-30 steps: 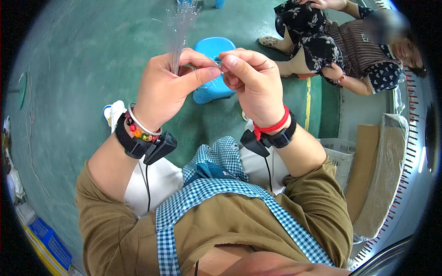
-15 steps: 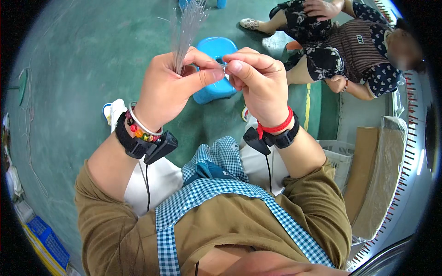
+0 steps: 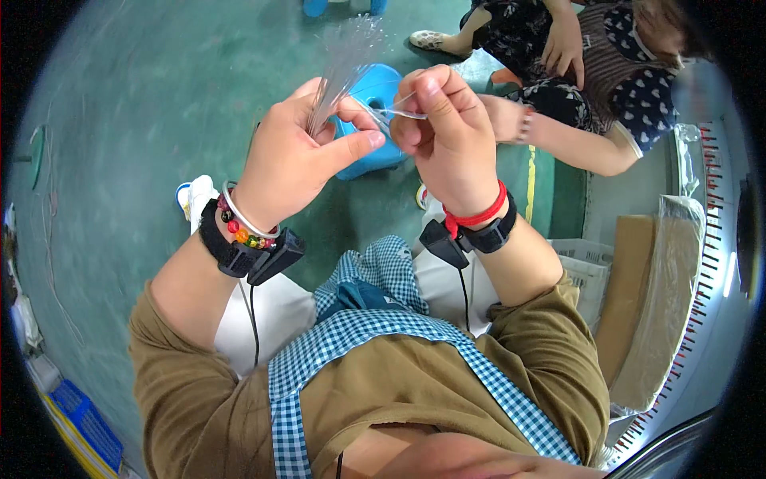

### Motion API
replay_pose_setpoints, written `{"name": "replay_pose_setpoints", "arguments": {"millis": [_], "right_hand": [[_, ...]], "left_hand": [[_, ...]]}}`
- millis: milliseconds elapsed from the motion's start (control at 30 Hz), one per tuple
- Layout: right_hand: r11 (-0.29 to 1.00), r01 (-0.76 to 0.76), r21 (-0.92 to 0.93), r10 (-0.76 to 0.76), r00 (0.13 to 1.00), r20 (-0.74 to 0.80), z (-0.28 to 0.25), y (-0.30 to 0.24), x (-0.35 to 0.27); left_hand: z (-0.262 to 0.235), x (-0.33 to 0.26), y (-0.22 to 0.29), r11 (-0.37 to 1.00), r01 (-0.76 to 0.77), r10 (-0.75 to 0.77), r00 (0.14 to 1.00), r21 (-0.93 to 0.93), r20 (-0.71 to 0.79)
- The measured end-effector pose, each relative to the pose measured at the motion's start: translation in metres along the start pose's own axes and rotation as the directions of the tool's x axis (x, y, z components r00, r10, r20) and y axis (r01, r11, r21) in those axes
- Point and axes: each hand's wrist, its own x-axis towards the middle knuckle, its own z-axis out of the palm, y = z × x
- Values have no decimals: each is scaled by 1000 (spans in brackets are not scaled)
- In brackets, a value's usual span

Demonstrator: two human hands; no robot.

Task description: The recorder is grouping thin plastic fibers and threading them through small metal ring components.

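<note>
A bundle of thin clear plastic strands (image 3: 345, 64) fans upward out of my left hand (image 3: 281, 160). That hand is closed round the lower part of the bundle, its thumb and forefinger pointing to the right. My right hand (image 3: 453, 132), fingers curled, pinches a clear strand (image 3: 408, 115) that runs across the gap toward my left fingertips. The strand's far end is too fine to make out. Both hands are raised over a blue stool (image 3: 371, 164).
A co-worker (image 3: 586, 80) sits at the upper right, one forearm reaching close behind my right hand. Below that person stand a white crate (image 3: 586, 271) and a plastic-wrapped cardboard piece (image 3: 662, 303). A blue crate (image 3: 84, 419) lies at the lower left.
My right hand has drawn slightly away from my left, and the strand now shows between them. The bundle leans further right. The co-worker has bent forward and stretched an arm toward my right hand.
</note>
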Motion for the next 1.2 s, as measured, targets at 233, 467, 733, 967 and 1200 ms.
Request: {"name": "replay_pose_setpoints", "arguments": {"millis": [233,467,733,967,1200], "right_hand": [[954,-79,288,113,988,-103,-12,-3,6],[947,-78,313,105,992,-71,-10,-2,6],[935,-91,343,118,991,-58,-11,-2,8],[941,-74,332,100,993,-63,-11,-4,7],[951,-57,305,83,994,-73,-8,-7,8]], "left_hand": [[1,6,3,999,-5,5,1000,-33,8],[-4,7,3,802,398,-329,916,-446,228],[-1,10,3,706,427,-414,896,-566,159],[-1,10,1,694,433,-425,891,-575,158],[0,10,4,703,433,-421,893,-564,161]]}}
